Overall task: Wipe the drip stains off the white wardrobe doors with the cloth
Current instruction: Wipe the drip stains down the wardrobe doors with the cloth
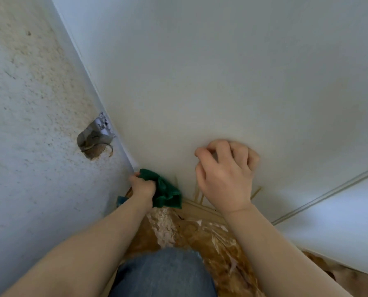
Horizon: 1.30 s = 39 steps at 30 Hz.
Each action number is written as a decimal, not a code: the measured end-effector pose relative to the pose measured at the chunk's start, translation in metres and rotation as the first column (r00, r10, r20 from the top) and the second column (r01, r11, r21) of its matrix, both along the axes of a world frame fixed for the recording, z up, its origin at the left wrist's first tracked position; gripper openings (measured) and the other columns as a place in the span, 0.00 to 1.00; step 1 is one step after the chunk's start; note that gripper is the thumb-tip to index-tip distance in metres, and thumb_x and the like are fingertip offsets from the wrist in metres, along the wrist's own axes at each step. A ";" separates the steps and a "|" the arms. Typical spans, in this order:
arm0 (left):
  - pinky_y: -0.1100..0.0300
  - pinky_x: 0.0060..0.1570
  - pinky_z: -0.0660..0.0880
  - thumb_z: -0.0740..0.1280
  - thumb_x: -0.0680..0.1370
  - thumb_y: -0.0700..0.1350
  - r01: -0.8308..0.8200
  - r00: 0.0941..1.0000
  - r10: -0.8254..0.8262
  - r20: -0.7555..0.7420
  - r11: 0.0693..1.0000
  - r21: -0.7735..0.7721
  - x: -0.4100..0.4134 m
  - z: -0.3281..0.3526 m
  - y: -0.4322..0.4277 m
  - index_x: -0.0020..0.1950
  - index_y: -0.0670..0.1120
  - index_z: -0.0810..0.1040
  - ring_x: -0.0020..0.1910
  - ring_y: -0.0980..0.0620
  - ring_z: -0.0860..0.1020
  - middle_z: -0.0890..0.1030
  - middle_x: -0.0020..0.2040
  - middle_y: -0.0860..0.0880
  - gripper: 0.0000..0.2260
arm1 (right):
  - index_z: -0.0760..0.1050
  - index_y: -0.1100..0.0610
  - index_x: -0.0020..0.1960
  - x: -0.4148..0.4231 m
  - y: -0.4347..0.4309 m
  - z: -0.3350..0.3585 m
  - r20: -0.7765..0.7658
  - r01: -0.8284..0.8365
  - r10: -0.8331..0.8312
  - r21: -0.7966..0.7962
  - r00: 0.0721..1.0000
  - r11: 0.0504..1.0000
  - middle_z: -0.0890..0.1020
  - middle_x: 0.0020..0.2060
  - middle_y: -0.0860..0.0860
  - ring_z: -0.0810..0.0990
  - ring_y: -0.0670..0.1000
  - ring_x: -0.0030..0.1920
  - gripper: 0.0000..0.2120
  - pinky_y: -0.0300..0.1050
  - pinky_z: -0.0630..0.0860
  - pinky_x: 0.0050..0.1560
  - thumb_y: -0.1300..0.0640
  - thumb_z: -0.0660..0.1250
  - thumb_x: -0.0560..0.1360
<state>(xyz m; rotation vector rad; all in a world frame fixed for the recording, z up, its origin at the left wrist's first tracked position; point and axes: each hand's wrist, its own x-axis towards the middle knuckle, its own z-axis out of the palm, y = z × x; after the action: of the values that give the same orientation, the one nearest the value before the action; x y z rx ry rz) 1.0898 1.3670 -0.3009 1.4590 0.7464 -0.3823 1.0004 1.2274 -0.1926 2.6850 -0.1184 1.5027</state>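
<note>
White wardrobe door (200, 71) fills most of the view, seen from above looking down its face. Rough textured wall (18, 146) on the left meets the door's left edge. A second white door (339, 221) sits to the right, a thin vertical seam between the two.

Floor (211, 243) below is brown, covered with crinkled clear plastic sheet. A knee in blue jeans (161, 275) is at bottom centre, over the sheet.

Both bare forearms reach down toward the door's bottom edge, hands apart.
- Right hand (223, 179): fingers curled, nothing in it, fingertips against the door face a little above the bottom edge.
- Left hand (142, 187): clamped on the bunched green cloth (166, 189), low in the door's bottom-left corner, right by the wall.

The cloth touches the door near its bottom edge; part of it hangs below the fist.

Ragged hole (95, 140) in the wall, grey inside, just beside the door's left edge, above the left hand.

Drip stains (197, 192): thin yellowish streaks at the door's bottom edge, between the cloth and the right wrist, one more streak just right of the wrist.
</note>
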 end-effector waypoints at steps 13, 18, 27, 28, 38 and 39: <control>0.44 0.57 0.71 0.56 0.79 0.31 0.066 0.993 -0.073 -0.096 0.995 -0.069 -0.010 -0.026 -0.007 0.75 0.45 0.49 0.63 0.38 0.70 0.64 0.70 0.38 0.27 | 0.77 0.52 0.34 0.005 -0.002 -0.007 0.058 0.001 0.000 -0.014 0.998 1.000 0.78 0.34 0.49 0.67 0.53 0.41 0.07 0.49 0.65 0.40 0.63 0.69 0.64; 0.49 0.61 0.70 0.49 0.83 0.39 -0.001 0.997 0.011 -0.078 0.993 0.118 0.019 -0.049 0.010 0.74 0.45 0.53 0.62 0.42 0.70 0.66 0.67 0.43 0.19 | 0.77 0.50 0.32 0.009 -0.004 -0.005 0.090 0.032 -0.029 -0.037 0.996 0.999 0.78 0.32 0.48 0.67 0.52 0.40 0.09 0.48 0.63 0.40 0.64 0.69 0.60; 0.46 0.65 0.68 0.52 0.82 0.37 -0.101 0.988 0.111 -0.108 0.991 0.092 0.040 -0.076 0.025 0.74 0.42 0.58 0.65 0.40 0.69 0.66 0.70 0.42 0.20 | 0.78 0.50 0.34 0.006 -0.007 -0.006 0.086 -0.006 0.010 -0.049 0.996 0.999 0.79 0.33 0.48 0.67 0.52 0.41 0.09 0.48 0.63 0.41 0.64 0.70 0.62; 0.47 0.66 0.66 0.51 0.82 0.38 -0.102 0.987 0.115 -0.113 0.988 0.114 0.043 -0.076 0.023 0.75 0.42 0.57 0.67 0.40 0.67 0.65 0.71 0.41 0.20 | 0.78 0.50 0.33 0.007 -0.007 -0.006 0.090 0.003 0.001 -0.048 0.996 0.999 0.79 0.33 0.48 0.67 0.52 0.41 0.09 0.48 0.63 0.41 0.64 0.70 0.62; 0.42 0.51 0.76 0.58 0.79 0.32 0.122 0.976 -0.148 -0.160 0.979 -0.161 -0.010 -0.069 -0.007 0.75 0.45 0.52 0.60 0.36 0.72 0.66 0.69 0.41 0.27 | 0.79 0.51 0.34 0.008 -0.004 -0.008 0.097 0.015 -0.012 -0.036 0.995 0.999 0.74 0.39 0.48 0.67 0.54 0.42 0.07 0.49 0.64 0.41 0.63 0.70 0.64; 0.41 0.53 0.75 0.57 0.79 0.32 0.071 0.986 -0.093 -0.138 0.984 -0.162 -0.004 -0.071 -0.001 0.74 0.44 0.55 0.60 0.37 0.73 0.68 0.67 0.40 0.24 | 0.78 0.51 0.34 0.008 -0.004 -0.009 0.091 0.007 -0.003 -0.041 0.996 0.999 0.72 0.41 0.47 0.67 0.54 0.42 0.07 0.49 0.65 0.41 0.63 0.70 0.65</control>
<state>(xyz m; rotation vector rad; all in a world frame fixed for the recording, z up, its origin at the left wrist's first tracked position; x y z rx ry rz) 1.0860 1.3660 -0.3717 1.3259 0.7558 -0.6029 1.0088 1.2235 -0.2012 2.5833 -0.0976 1.6084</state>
